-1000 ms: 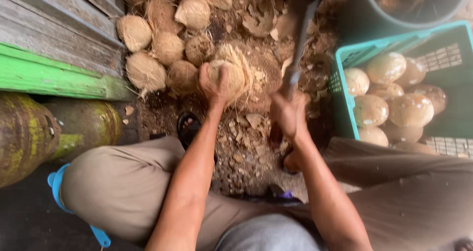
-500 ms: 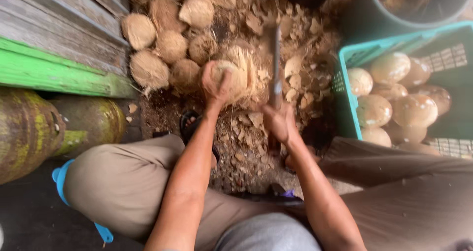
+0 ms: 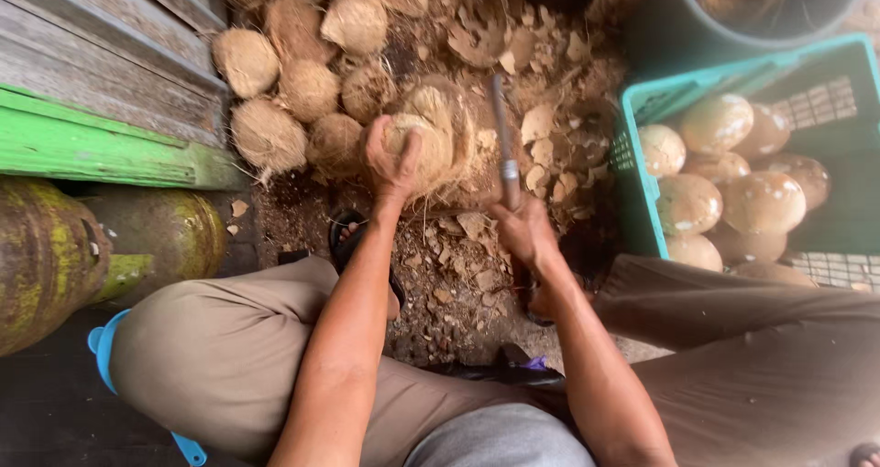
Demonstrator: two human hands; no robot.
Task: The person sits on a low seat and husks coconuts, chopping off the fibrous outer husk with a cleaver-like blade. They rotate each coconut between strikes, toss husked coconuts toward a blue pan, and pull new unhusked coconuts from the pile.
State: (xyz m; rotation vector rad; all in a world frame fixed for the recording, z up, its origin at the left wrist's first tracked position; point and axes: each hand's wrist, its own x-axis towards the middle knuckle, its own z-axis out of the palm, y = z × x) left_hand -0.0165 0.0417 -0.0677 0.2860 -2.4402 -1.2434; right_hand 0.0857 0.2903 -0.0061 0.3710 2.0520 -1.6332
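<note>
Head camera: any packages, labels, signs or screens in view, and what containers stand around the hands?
No labels, signs or screens show.
Teal plastic crate: at right, latticed, rectangular, holding pale peeled coconuts.
Dark round bucket: top right, behind the crate.
Yellow-green gas cylinder: at left, rounded, worn, lying on its side.

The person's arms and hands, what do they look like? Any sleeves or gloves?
Both arms are bare from the elbow down to the fingers, with no sleeves showing. The left hand and the right hand wear no gloves, and no rings, watch or bracelets show. The forearms look lean. Lower down, the person wears brownish-khaki trousers and a grey top.
</note>
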